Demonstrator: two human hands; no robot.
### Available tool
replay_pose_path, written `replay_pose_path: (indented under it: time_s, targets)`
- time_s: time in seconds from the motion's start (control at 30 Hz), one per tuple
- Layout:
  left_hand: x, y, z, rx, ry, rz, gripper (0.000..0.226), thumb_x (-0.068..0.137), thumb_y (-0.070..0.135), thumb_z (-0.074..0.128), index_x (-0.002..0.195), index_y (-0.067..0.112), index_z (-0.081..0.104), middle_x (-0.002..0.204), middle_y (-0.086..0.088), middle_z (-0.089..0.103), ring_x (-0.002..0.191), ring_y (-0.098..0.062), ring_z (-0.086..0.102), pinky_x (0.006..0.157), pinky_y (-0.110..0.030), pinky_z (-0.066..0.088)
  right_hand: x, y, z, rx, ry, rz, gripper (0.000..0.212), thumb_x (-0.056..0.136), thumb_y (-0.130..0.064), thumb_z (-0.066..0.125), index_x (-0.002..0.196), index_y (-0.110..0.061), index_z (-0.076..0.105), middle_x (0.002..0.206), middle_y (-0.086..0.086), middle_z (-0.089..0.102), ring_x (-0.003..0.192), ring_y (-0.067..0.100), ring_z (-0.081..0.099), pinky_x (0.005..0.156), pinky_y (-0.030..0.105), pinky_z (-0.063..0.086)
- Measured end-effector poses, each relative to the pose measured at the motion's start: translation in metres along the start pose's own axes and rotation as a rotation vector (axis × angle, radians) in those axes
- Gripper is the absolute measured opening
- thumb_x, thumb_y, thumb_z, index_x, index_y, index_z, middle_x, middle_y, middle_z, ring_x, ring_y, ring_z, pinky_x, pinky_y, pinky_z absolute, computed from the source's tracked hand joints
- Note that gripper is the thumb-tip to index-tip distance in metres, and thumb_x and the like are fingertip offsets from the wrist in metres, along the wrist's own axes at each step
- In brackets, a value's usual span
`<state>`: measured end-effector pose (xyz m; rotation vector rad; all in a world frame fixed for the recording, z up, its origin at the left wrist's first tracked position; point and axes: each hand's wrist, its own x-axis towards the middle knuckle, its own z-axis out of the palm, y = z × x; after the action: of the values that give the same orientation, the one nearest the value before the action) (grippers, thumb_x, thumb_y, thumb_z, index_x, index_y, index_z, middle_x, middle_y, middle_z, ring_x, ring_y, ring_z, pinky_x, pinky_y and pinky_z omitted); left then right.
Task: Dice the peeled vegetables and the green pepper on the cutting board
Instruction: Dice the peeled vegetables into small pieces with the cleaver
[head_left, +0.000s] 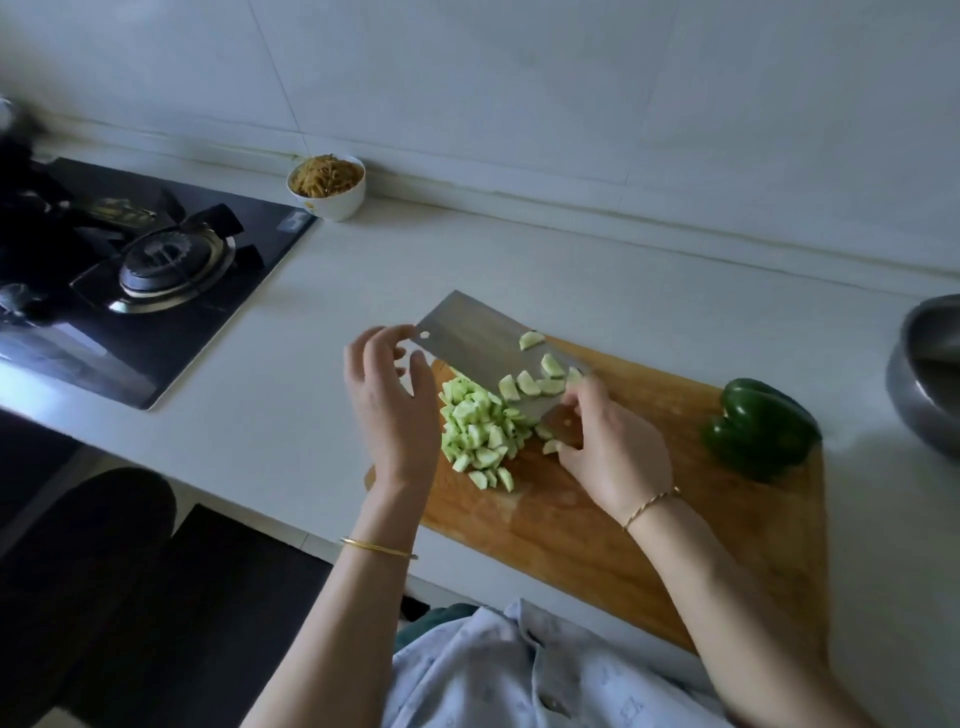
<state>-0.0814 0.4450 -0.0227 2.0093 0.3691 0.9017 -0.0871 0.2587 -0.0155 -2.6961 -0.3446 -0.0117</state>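
Cutting board (597, 519), wooden, lies at centre-right of the frame on a pale counter (363, 270).

Diced vegetable (478, 431), pale green, is heaped on the board's left part, below the blade. Several pieces cling to the flat of the cleaver (467, 348), and a few loose bits lie near the handle.

The cleaver is tilted, edge down toward the heap, its far corner pointing to the upper left.

Right hand (608, 447): fingers curled and clamped round the cleaver's handle, which is mostly hidden under the hand.

Left hand (395, 410): left of the heap, fingers apart and lightly bent, holding nothing. The fingertips are up at the blade's far corner; cannot tell whether they touch it.

Green pepper (758, 426) is whole, on the board's right end, well apart from the heap.

There is a thin bracelet on each wrist.

Upper centre, by the wall: white bowl (327, 192) of brown shredded food. Left of the frame: black gas hob (156, 260). Right edge: metal bowl (930, 374), partly out of view.
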Motion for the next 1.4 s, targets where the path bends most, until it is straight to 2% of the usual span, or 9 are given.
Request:
replay_pose_path:
  time_s: [0.07,0.17,0.3,0.5,0.7,0.83,0.97,1.3,1.4]
  targets:
    - [0.000,0.007,0.012,0.028,-0.141,0.123,0.022,0.089,0.009,0.053,0.110,0.009,0.063,0.112,-0.001,0.052,0.103,-0.023,0.053,0.088,-0.035,0.049,-0.002,0.003,0.003,-0.037,0.024,-0.015,0.037,0.082,-0.022,0.074,0.112,-0.016,0.052,0.099,-0.002,0.069,0.083,0.019,0.069,0.058,0.028,0.049]
    - [-0.004,0.015,0.034,0.126,-0.375,0.283,0.029,0.089,0.020,0.057,0.116,0.012,0.064,0.120,-0.005,0.057,0.114,-0.023,0.047,0.098,-0.036,0.040,-0.005,0.004,0.007,-0.080,0.084,-0.069,0.039,0.069,-0.018,0.084,0.098,-0.014,0.058,0.079,-0.001,0.069,0.066,0.019,0.068,0.046,0.024,0.042]
    - [-0.018,0.014,0.062,0.182,-0.548,0.464,0.035,0.088,0.038,0.052,0.113,0.019,0.066,0.122,-0.007,0.057,0.119,-0.024,0.040,0.098,-0.043,0.039,-0.006,0.006,0.007,-0.114,0.070,-0.060,0.036,0.077,-0.019,0.077,0.105,-0.014,0.056,0.093,0.001,0.070,0.081,0.021,0.069,0.055,0.029,0.047]
    - [-0.023,0.000,0.079,0.152,-0.612,0.561,0.027,0.092,0.034,0.050,0.095,0.016,0.069,0.111,-0.007,0.058,0.111,-0.026,0.046,0.092,-0.037,0.043,-0.007,0.010,0.008,-0.134,0.045,-0.046,0.031,0.084,-0.023,0.071,0.106,-0.016,0.050,0.094,-0.001,0.068,0.082,0.019,0.067,0.055,0.025,0.037]
    - [-0.025,-0.005,0.080,0.193,-0.658,0.528,0.031,0.093,0.034,0.044,0.093,0.012,0.067,0.108,-0.006,0.060,0.106,-0.029,0.051,0.086,-0.027,0.041,-0.006,0.012,0.010,-0.126,0.019,-0.023,0.028,0.085,-0.022,0.070,0.104,-0.015,0.050,0.092,-0.001,0.068,0.079,0.019,0.067,0.054,0.024,0.035]
    - [-0.018,-0.016,0.077,0.234,-0.703,0.493,0.034,0.093,0.035,0.043,0.095,0.010,0.065,0.105,-0.007,0.060,0.103,-0.030,0.052,0.084,-0.035,0.047,-0.005,0.018,0.012,-0.132,0.020,0.022,0.027,0.084,-0.020,0.071,0.099,-0.015,0.049,0.084,-0.001,0.066,0.073,0.019,0.065,0.051,0.024,0.034]
    - [-0.015,-0.024,0.075,0.294,-0.687,0.501,0.018,0.090,0.022,0.062,0.098,0.006,0.066,0.106,-0.011,0.062,0.104,-0.035,0.055,0.085,-0.040,0.049,-0.004,0.020,0.015,-0.136,0.018,0.037,0.029,0.082,-0.019,0.073,0.100,-0.015,0.051,0.082,-0.001,0.066,0.070,0.019,0.065,0.050,0.023,0.035]
    - [-0.016,-0.038,0.065,0.346,-0.651,0.472,0.018,0.090,0.019,0.062,0.102,0.006,0.065,0.106,-0.011,0.061,0.104,-0.032,0.055,0.087,-0.037,0.049,-0.003,0.026,0.020,-0.184,0.043,0.085,0.030,0.077,-0.014,0.077,0.097,-0.014,0.055,0.074,0.001,0.066,0.063,0.020,0.064,0.047,0.020,0.027]
    - [-0.016,-0.038,0.063,0.350,-0.650,0.445,0.017,0.089,0.016,0.064,0.102,0.005,0.065,0.104,-0.011,0.062,0.103,-0.032,0.056,0.086,-0.037,0.050,-0.004,0.027,0.019,-0.207,0.032,0.093,0.027,0.080,-0.013,0.073,0.099,-0.013,0.054,0.077,0.002,0.065,0.066,0.020,0.063,0.048,0.023,0.031]
